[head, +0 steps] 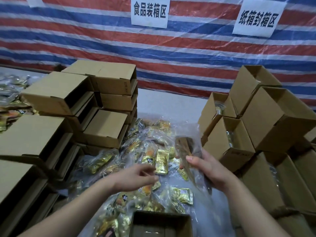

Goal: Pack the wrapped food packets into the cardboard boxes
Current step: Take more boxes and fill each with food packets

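Picking step: right hand grips 1 brown packet above the pile; left hand, fingers loose, reaches for a gold packet. Next (likely): drop both into the open box below.

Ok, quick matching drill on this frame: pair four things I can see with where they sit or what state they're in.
Things:
1. right hand
2. left hand
3. open box
4. gold packet

Place or state:
A. at the near edge, between the forearms, nothing visible inside
B. on the clear plastic in the pile, just beyond fingertips
C. grips a brown packet, upright
D. fingers loosely spread, holding nothing, reaching over the pile

Pairs: 1-C, 2-D, 3-A, 4-B
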